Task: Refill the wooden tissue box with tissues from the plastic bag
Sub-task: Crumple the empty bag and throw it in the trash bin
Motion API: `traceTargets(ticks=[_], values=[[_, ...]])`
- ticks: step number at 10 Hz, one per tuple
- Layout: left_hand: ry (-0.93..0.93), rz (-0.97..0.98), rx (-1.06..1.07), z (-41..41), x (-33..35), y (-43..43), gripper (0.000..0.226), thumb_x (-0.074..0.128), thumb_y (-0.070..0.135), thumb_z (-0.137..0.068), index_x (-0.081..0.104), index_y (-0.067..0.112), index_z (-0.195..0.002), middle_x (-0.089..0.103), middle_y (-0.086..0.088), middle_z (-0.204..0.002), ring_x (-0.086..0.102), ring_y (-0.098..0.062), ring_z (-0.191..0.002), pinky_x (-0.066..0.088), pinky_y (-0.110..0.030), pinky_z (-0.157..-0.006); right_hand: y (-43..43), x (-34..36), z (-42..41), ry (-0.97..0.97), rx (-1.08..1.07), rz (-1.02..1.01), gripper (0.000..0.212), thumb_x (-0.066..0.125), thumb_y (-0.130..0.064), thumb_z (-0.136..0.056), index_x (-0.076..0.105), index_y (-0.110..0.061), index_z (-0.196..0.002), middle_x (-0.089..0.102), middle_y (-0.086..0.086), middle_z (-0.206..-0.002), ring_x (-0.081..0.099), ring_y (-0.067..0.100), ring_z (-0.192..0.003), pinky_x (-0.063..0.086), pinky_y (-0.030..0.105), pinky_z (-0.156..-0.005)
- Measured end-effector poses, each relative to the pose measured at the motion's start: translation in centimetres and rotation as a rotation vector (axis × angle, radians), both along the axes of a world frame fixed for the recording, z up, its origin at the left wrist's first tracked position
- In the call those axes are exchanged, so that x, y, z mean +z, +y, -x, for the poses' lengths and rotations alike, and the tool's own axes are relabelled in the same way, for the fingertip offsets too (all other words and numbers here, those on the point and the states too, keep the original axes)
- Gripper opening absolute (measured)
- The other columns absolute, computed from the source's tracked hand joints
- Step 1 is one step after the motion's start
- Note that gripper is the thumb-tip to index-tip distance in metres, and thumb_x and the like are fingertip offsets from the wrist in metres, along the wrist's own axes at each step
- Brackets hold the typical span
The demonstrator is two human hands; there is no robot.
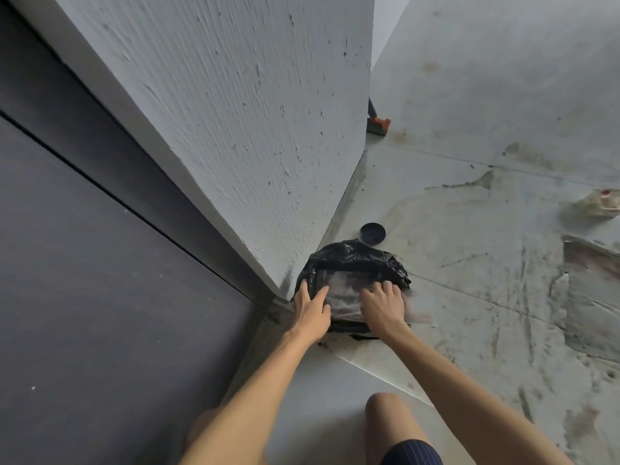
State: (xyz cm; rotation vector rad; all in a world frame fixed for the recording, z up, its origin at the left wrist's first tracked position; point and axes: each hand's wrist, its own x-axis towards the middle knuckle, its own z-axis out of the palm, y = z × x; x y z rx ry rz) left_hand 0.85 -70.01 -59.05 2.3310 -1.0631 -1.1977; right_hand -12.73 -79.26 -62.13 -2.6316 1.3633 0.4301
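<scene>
Stained grey concrete floor (469,263) meets a rough wall corner (235,129) where my left hand (312,312) and right hand (382,307) press, fingers spread, on the crumpled black plastic bag (352,260).

- Under our fingers (385,290) the plastic bag's (352,260) pale contents (345,297) blur; we cannot name them.
- Beyond our fingertips, a wall corner hides the orange-footed tool (378,124).
</scene>
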Motion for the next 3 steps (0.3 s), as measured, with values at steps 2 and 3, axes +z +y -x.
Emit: traceTargets(ticks=[2, 3], values=[[-0.016, 0.043, -0.001, -1.4, 2.3, 2.1, 0.046, 0.039, 0.019, -0.102, 0.034, 0.023, -0.147, -0.01, -0.001, -0.163, -0.007, -0.024, -0.151, 0.012, -0.049, -0.123, 0.7, 1.7, -0.1, -0.104, 0.05, 0.062, 0.041, 0.06, -0.039, -0.088, 0.056, -0.021, -0.125, 0.049, 0.007, -0.134, 0.039, 0.03, -0.128, 0.021, 0.045, -0.115], [-0.063, 0.052, -0.003, -2.1, 3.9, 4.0, 0.046, 0.038, 0.021, -0.102, 0.034, 0.02, -0.148, 0.002, -0.002, -0.162, 0.004, -0.024, -0.151, 0.016, -0.046, -0.122, 1.3, 3.0, 0.4, -0.236, 0.019, 0.111, 0.029, 0.059, -0.024, -0.088, 0.063, -0.019, -0.116, 0.055, 0.006, -0.131, 0.042, 0.029, -0.129, 0.025, 0.045, -0.116]])
